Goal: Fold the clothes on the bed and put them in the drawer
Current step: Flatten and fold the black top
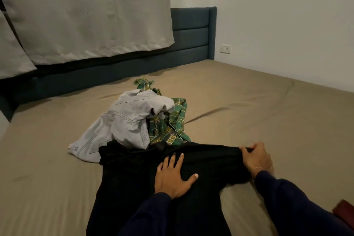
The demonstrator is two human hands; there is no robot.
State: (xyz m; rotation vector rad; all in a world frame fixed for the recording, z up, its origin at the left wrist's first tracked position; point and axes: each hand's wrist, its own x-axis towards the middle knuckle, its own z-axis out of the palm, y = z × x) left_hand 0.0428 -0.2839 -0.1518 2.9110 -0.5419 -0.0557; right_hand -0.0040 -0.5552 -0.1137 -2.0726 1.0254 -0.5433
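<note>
Two grips | left grip (172, 175) flat on black garment (134, 178) | right grip (255, 157) pinches its edge

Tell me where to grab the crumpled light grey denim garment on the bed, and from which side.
Take the crumpled light grey denim garment by its flat hem corner at the near left, coming in from the left. That end lies spread on the tan bedsheet, apart from the green plaid shirt; its right part is bunched over the plaid.

One head-worn wide-angle view looks forward and down across the bed (249, 101) from its near edge, close above both hands (173, 175) at the bottom of the picture, facing the headboard (191, 30), curtain (86, 11) and far wall (287, 15).
</note>
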